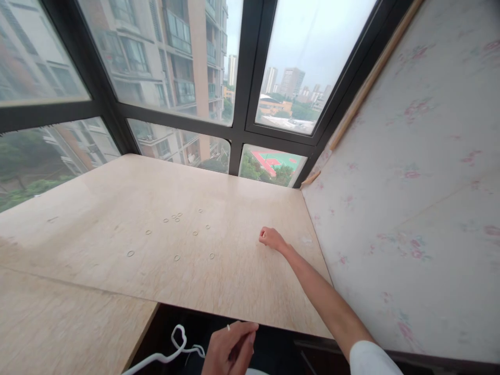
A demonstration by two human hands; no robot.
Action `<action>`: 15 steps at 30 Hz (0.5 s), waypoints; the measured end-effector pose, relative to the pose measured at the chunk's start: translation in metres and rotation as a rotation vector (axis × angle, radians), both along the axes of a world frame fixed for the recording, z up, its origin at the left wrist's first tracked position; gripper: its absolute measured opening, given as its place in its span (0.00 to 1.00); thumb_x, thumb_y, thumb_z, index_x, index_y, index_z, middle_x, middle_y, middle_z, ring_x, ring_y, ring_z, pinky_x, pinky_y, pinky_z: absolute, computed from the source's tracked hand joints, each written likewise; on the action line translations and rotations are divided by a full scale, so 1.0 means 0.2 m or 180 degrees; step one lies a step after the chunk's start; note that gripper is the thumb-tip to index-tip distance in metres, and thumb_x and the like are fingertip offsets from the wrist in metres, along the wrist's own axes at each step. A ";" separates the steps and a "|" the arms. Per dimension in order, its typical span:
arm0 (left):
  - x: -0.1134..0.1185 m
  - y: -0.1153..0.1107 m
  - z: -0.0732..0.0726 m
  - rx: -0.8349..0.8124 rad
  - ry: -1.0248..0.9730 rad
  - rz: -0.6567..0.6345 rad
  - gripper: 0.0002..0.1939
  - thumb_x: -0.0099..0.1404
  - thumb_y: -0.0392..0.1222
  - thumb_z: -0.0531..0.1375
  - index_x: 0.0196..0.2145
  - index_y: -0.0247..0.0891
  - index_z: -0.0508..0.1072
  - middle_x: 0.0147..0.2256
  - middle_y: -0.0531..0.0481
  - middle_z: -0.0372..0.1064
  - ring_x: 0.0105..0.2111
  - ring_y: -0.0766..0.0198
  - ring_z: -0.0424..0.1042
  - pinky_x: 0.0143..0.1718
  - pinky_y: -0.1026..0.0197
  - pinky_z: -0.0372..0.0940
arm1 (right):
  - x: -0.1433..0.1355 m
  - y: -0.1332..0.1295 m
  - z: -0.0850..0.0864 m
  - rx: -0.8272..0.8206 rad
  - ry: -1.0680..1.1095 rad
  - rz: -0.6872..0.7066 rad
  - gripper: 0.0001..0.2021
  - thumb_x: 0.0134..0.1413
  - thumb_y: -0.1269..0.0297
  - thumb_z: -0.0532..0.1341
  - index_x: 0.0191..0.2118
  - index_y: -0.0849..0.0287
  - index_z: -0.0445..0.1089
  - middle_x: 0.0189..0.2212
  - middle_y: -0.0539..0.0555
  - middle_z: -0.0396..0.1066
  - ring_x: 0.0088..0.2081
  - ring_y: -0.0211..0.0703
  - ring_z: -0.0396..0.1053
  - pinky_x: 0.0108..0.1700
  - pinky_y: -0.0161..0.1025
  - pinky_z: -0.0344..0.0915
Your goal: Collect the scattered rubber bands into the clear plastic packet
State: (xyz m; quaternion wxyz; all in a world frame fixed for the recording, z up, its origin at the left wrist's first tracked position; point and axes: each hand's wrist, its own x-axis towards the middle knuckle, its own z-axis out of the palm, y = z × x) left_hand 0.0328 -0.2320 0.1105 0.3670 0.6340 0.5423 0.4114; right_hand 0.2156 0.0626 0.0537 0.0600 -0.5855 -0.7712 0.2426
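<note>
Several thin pale rings (177, 258) lie scattered on the beige marble-patterned sill, left of its middle. Over the sill's right part is my right hand (272, 238), its fingers curled closed; what they hold, if anything, is too small to name. Below the sill's front edge, at the bottom of the view, my left hand (230, 348) has its thumb and fingers pressed together. A small pale ring (228, 327) shows on one of its fingers. Whatever may lie between those fingertips cannot be made out.
Dark-framed windows (237, 94) stand behind the sill. A flowered wall (410, 219) borders it on the right. A white cable (156, 358) loops in the dark gap below the front edge, and a lower-left marble-patterned surface (58, 328) adjoins the sill.
</note>
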 end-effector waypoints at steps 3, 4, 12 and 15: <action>0.04 0.06 -0.05 0.0005 0.0044 -0.0312 0.13 0.66 0.49 0.52 0.39 0.48 0.76 0.25 0.50 0.73 0.22 0.62 0.71 0.26 0.62 0.68 | 0.15 -0.14 0.02 0.0044 0.0505 -0.0329 0.04 0.55 0.67 0.55 0.35 0.59 0.65 0.19 0.44 0.68 0.16 0.30 0.61 0.21 0.27 0.56; 0.05 0.08 -0.06 -0.0034 0.0060 -0.0337 0.13 0.66 0.48 0.52 0.39 0.48 0.76 0.26 0.49 0.73 0.23 0.63 0.71 0.26 0.62 0.68 | 0.21 -0.20 0.03 0.0078 0.0641 -0.0456 0.05 0.54 0.67 0.53 0.35 0.59 0.64 0.18 0.43 0.66 0.15 0.29 0.59 0.19 0.27 0.54; 0.11 0.15 -0.20 -0.0354 0.0253 -0.0471 0.13 0.67 0.48 0.52 0.39 0.43 0.74 0.31 0.49 0.75 0.27 0.63 0.72 0.29 0.65 0.67 | 0.67 -0.58 0.07 0.0531 0.0992 -0.1239 0.08 0.53 0.61 0.49 0.28 0.57 0.60 0.13 0.42 0.56 0.16 0.33 0.54 0.19 0.30 0.46; 0.14 0.16 -0.21 -0.0300 0.0414 -0.0640 0.14 0.68 0.48 0.50 0.40 0.42 0.74 0.32 0.48 0.74 0.28 0.63 0.72 0.30 0.65 0.66 | 0.75 -0.67 0.07 0.0636 0.0855 -0.1293 0.10 0.54 0.59 0.51 0.27 0.57 0.62 0.13 0.42 0.54 0.17 0.34 0.54 0.21 0.31 0.45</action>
